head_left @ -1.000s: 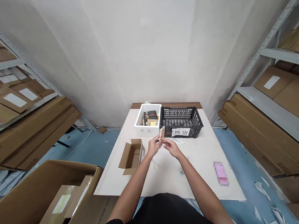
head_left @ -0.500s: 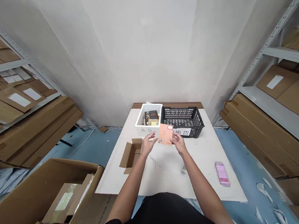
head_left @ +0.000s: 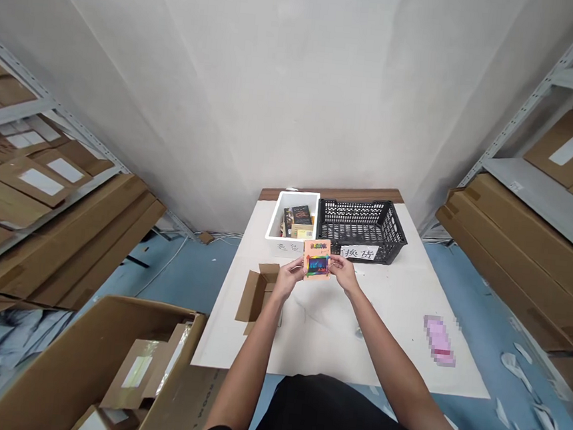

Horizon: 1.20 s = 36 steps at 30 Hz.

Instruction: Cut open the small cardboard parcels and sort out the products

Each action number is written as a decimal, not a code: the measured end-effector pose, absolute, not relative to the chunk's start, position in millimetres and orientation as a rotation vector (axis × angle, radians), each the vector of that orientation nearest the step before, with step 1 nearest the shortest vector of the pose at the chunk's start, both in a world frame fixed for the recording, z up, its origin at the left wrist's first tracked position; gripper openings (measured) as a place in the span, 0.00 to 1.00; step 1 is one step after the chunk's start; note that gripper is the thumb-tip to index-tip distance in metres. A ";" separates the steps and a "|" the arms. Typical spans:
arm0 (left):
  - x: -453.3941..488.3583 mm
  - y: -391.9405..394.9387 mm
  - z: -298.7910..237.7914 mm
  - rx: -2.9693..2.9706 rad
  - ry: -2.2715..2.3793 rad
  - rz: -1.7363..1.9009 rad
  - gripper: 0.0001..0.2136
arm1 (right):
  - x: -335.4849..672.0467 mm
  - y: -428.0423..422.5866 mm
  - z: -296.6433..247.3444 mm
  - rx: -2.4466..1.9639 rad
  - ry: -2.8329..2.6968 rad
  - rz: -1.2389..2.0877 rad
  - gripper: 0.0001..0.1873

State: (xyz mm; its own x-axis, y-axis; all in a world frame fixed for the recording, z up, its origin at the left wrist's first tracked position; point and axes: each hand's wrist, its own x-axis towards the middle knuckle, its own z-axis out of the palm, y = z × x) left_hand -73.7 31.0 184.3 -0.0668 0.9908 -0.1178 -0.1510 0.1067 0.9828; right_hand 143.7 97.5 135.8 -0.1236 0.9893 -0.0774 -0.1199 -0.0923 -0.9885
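Note:
A small orange book (head_left: 317, 249) is held upright over the table, showing a cover with a dark, rainbow-edged picture. My left hand (head_left: 290, 275) grips its left edge. At the right edge, the fingers of my right hand (head_left: 344, 272) are closed on it too. Just behind the book stand a white bin (head_left: 284, 247) with several boxes or books inside and a black plastic crate (head_left: 392, 250) with a handwritten label. Beside my left forearm sits an open cardboard box (head_left: 248, 298), partly hidden by that arm.
The white table (head_left: 324, 352) has a pink pixelated item (head_left: 439, 340) near its right edge. A large carton (head_left: 83, 358) with several parcels stands at the lower left. Shelves with cardboard boxes (head_left: 43, 180) flank both sides, and scraps (head_left: 518, 369) litter the floor at right.
The book has been turned from its plain barcode side to its picture cover. My left hand, beside the book with fingers apart before, now holds its left edge. The view has shifted slightly.

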 end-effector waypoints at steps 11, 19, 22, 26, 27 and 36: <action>-145.5 139.8 156.1 1.051 1.251 1.238 0.31 | 77.3 199.9 142.2 -1.073 -1.182 1.358 0.27; -177.8 200.9 148.6 1.232 1.612 1.375 0.25 | 59.9 267.1 132.7 -1.409 -1.195 1.056 0.26; -177.6 172.8 115.2 1.289 1.626 1.213 0.20 | 78.0 232.6 88.9 -1.465 -1.271 0.979 0.25; -155.9 137.3 69.0 1.372 1.702 0.949 0.19 | 112.2 169.2 38.6 -1.586 -1.267 0.882 0.24; -147.8 130.5 58.8 1.395 1.724 0.850 0.20 | 123.1 153.6 30.6 -1.637 -1.278 0.855 0.24; -78.3 66.6 -32.9 1.670 1.728 -0.203 0.25 | 243.5 13.8 -21.8 -2.364 -1.558 0.881 0.30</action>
State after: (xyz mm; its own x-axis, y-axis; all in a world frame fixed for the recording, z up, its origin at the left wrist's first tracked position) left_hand -78.3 66.6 -32.9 0.0917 0.8097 -0.5797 0.9220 0.1509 0.3566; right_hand 243.5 13.8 -21.8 0.2772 0.8835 -0.3776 0.7790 -0.4367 -0.4499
